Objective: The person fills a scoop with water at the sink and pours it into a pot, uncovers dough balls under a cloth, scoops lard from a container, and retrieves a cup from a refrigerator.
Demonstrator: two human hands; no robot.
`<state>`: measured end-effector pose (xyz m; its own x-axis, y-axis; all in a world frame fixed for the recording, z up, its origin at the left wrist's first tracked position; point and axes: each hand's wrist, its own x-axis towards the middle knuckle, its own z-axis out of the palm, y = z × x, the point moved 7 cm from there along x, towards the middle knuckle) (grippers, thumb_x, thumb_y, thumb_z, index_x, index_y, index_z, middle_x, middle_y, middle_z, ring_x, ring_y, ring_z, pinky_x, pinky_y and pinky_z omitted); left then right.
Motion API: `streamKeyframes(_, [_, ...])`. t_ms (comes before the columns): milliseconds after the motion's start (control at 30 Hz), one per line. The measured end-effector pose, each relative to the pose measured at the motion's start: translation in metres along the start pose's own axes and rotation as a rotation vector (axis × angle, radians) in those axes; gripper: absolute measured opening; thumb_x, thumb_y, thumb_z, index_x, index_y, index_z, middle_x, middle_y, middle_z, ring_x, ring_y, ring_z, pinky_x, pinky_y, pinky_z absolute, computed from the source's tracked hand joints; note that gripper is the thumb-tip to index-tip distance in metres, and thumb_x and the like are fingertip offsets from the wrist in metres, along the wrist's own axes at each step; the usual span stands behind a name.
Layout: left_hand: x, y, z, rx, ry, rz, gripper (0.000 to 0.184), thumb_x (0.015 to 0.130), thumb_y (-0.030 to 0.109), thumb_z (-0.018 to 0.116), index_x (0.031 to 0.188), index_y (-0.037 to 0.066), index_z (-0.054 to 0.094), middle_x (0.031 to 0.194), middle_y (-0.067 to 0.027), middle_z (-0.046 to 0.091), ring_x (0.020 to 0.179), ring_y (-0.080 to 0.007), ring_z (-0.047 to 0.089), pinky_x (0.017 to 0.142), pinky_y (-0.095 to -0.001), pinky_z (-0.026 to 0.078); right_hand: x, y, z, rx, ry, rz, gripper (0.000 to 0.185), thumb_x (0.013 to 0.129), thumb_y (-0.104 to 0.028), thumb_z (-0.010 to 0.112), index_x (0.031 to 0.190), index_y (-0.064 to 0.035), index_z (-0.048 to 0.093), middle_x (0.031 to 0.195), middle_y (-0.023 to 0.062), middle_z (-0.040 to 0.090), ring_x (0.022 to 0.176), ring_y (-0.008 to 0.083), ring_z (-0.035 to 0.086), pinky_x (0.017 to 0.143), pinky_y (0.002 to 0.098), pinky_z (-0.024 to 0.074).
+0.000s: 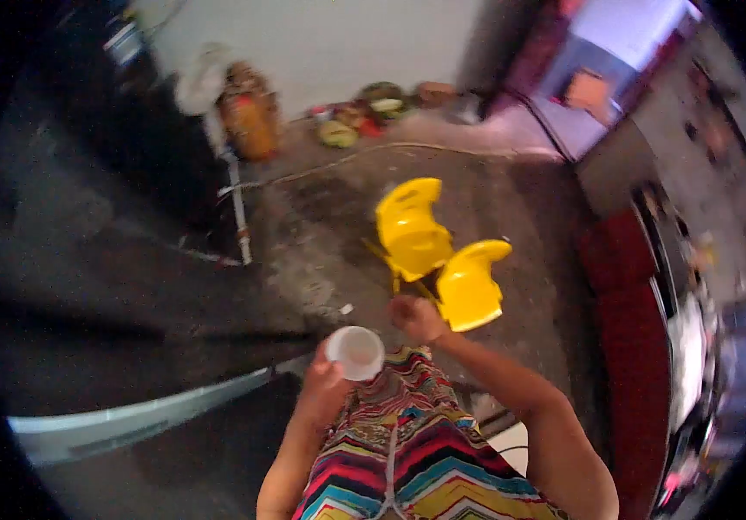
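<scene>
My left hand [324, 381] is closed round the side of a round white plastic container [355, 353]. Its wide mouth faces up toward me, and the inside looks pale, with contents I cannot make out. To the right of the container and apart from it is my right hand [418, 319]. Motion blurs its fingers; they look curled, but whether anything is in them does not show. Just beyond the right hand stand two yellow chairs [470, 288], side by side on the dark floor.
A large dark panel with a pale edge [152, 425] fills the left side. Along the far wall lie an orange-brown container [251, 126] and several bowls or pots [381, 102]. A white pipe [239, 208] stands at left. On the right runs a red-fronted counter [628, 364] with clutter.
</scene>
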<state>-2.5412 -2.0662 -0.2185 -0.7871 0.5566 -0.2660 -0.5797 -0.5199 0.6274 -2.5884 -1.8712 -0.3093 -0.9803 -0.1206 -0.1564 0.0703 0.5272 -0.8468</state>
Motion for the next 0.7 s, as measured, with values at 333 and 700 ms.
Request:
streamKeyframes(333, [0.106, -0.119, 0.091, 0.023, -0.117, -0.432, 0.050, 0.090, 0.034, 0.049, 0.129, 0.006, 0.034, 0.116, -0.0180, 0.052, 0.097, -0.0359, 0.058, 0.078, -0.0401, 0.049, -0.194, 0.115, -0.093, -0.039, 0.157, 0.443, 0.019, 0.075, -0.015, 0.054, 0.089, -0.0054, 0.063, 0.085, 0.0167, 0.064, 0.078, 0.0272, 0.063, 0.068, 0.0355, 0.0487])
streamKeyframes(700, [0.191, -0.201, 0.207, 0.280, -0.442, -0.650, 0.051, 0.087, 0.032, 0.055, 0.128, 0.009, 0.035, 0.119, -0.0145, 0.050, 0.101, -0.0317, 0.055, 0.081, -0.0400, 0.048, -0.288, 0.178, -0.182, 0.017, 0.857, 0.613, 0.030, 0.061, -0.003, 0.058, 0.091, -0.0055, 0.057, 0.075, 0.0135, 0.055, 0.079, 0.0316, 0.058, 0.072, 0.0381, 0.0476])
